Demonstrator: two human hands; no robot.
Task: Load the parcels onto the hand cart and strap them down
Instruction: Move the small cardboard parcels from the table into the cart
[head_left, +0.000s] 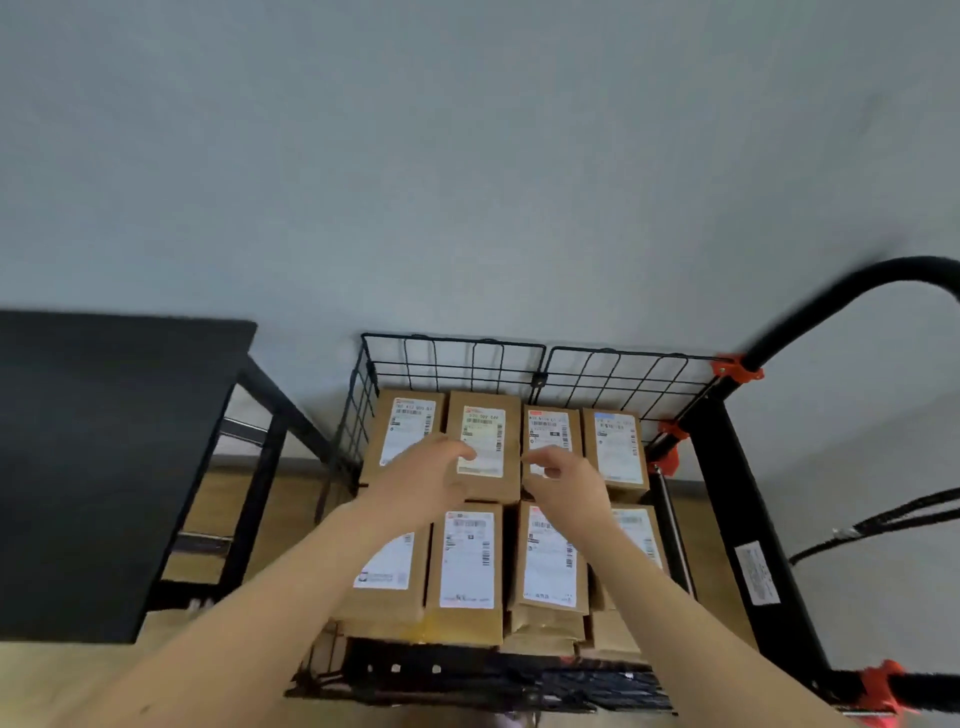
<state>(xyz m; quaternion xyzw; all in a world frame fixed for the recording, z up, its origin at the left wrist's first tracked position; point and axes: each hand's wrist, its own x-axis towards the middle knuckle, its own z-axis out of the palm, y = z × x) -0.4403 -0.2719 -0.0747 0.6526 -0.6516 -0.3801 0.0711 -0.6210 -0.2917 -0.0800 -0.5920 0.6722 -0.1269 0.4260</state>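
Note:
Several brown cardboard parcels with white shipping labels lie stacked in two rows inside the black wire-sided hand cart (540, 364). My left hand (426, 475) hovers over the far row, its fingers loosely bent above the second far parcel (485, 441). My right hand (563, 475) is beside it, fingers relaxed over the third far parcel (550, 431). Neither hand grips anything. A near-row parcel (467, 561) lies below between my forearms. The cart's black handle frame (737, 499) with orange clips rises at the right.
A black table (104, 457) stands to the left of the cart, with its legs close to the cart's wire side. A grey wall is behind. Black cords (878, 525) hang at the far right. The floor is light wood.

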